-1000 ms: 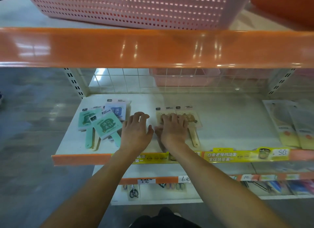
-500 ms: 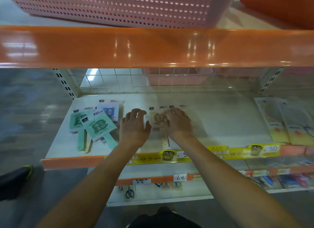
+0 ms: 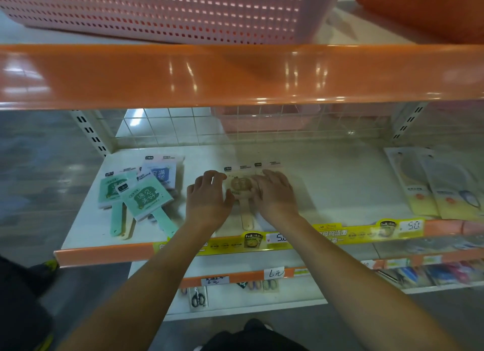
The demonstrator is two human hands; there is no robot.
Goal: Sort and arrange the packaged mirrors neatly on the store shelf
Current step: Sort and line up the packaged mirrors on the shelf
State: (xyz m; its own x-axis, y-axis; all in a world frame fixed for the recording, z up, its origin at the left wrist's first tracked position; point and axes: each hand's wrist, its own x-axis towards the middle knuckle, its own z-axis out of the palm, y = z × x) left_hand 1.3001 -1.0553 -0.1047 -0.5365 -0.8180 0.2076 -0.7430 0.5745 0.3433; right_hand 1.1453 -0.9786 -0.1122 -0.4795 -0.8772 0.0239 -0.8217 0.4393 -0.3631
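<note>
Beige packaged hand mirrors (image 3: 241, 185) lie flat in the middle of the white shelf (image 3: 340, 188), their handles pointing toward me. My left hand (image 3: 208, 198) rests against their left side, fingers spread. My right hand (image 3: 275, 193) lies flat on top of their right side and hides part of them. To the left sits a loose pile of green packaged mirrors (image 3: 145, 197) with a blue one (image 3: 161, 173) behind, all overlapping at angles.
An orange shelf edge (image 3: 235, 75) crosses above, with a pink perforated basket (image 3: 162, 10) on it. Flat packaged goods (image 3: 440, 185) lie at the shelf's right end. A wire grid (image 3: 183, 125) backs the shelf. Lower shelves hold scissors (image 3: 198, 298). A person's shoe (image 3: 42, 269) shows at bottom left.
Both hands have slid the beige mirrors a little left and pressed them closer together. The camera view has shifted left, bringing a shoe into sight.
</note>
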